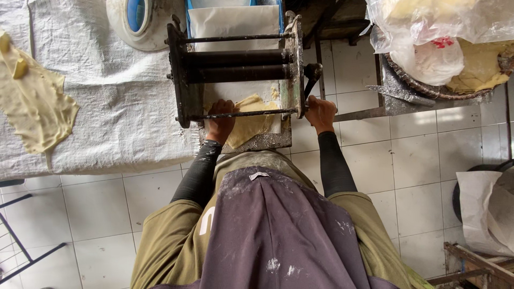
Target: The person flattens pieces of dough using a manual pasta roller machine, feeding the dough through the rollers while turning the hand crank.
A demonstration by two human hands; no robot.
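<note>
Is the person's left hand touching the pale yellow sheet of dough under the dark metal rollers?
Touching. The head view shows the left hand resting on the pale yellow dough sheet, its fingers overlapping the sheet's edge with no gap visible.

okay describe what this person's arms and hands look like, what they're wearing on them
Both arms are covered by tight black sleeves running to the wrists. The left sleeve is dusted with pale flour near the cuff; the right sleeve looks cleaner. Loose olive-green short sleeves sit over them at the upper arms. The left hand and right hand are bare: no gloves, rings or watch visible.
</note>
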